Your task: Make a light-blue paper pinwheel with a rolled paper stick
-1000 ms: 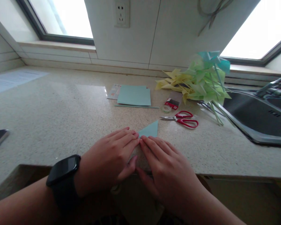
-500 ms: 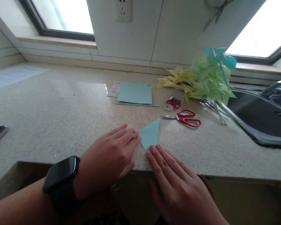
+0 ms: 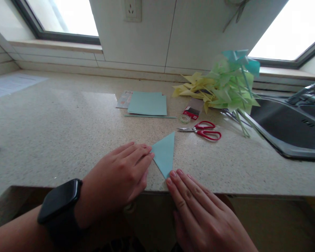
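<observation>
A light blue paper folded into a triangle (image 3: 165, 155) lies flat near the front edge of the speckled counter (image 3: 68, 119). My left hand (image 3: 118, 178), with a black watch on the wrist, lies flat with fingers stretched out, fingertips touching the triangle's left corner. My right hand (image 3: 199, 210) is also flat, fingers together, its tips on the triangle's lower point. Neither hand grips anything.
Farther back lie a stack of blue paper sheets (image 3: 147, 104), red-handled scissors (image 3: 203, 131), a tape roll (image 3: 185, 119) and a small red box (image 3: 191, 112). A heap of yellow, green and blue paper pinwheels (image 3: 223, 87) sits beside the sink (image 3: 288, 126) at right.
My right hand slid back toward me along the triangle, uncovering most of the paper. My left hand stayed at the left corner. The view shifted slightly.
</observation>
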Demonstrator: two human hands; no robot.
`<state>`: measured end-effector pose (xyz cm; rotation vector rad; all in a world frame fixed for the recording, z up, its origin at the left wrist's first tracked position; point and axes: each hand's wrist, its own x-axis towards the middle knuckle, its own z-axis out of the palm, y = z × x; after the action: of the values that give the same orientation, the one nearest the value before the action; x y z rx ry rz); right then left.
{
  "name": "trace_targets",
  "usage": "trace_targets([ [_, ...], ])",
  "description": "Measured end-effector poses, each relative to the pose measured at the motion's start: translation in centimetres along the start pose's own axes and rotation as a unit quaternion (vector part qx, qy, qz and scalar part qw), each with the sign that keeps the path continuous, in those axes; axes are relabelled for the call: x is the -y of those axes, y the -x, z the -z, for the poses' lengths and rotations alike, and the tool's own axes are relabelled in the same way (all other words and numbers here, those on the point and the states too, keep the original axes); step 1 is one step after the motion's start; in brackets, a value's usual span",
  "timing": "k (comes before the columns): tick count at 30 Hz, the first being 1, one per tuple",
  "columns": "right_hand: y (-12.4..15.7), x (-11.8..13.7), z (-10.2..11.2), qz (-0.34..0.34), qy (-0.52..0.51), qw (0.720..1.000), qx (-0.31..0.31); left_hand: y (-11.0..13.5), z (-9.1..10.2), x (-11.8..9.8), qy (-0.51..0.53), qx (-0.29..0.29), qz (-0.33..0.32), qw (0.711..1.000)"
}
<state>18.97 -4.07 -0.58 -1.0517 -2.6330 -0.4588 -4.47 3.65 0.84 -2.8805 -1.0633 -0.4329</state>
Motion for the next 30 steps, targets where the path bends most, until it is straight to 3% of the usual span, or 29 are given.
trace_targets([
  [8, 0.0, -1.2, 1.6, -0.061, -0.140, 0.988, -0.005, 0.4, -0.2, 0.0, -0.016, -0.002, -0.015, 1.000],
  [13, -1.6, -2.6, 2.9, -0.097, -0.161, 0.982, -0.030, 0.6, -0.2, 0.0, -0.004, 0.000, -0.039, 0.999],
  [22, -6.4, -2.7, -0.4, -0.089, -0.192, 0.969, 0.127, 0.9, 0.0, -0.5, 0.029, 0.078, -0.019, 0.996],
  [30, -5.9, -4.8, -0.8, -0.095, -0.167, 0.972, 0.136, 0.5, 0.5, -1.0, 0.039, 0.059, -0.022, 0.997],
])
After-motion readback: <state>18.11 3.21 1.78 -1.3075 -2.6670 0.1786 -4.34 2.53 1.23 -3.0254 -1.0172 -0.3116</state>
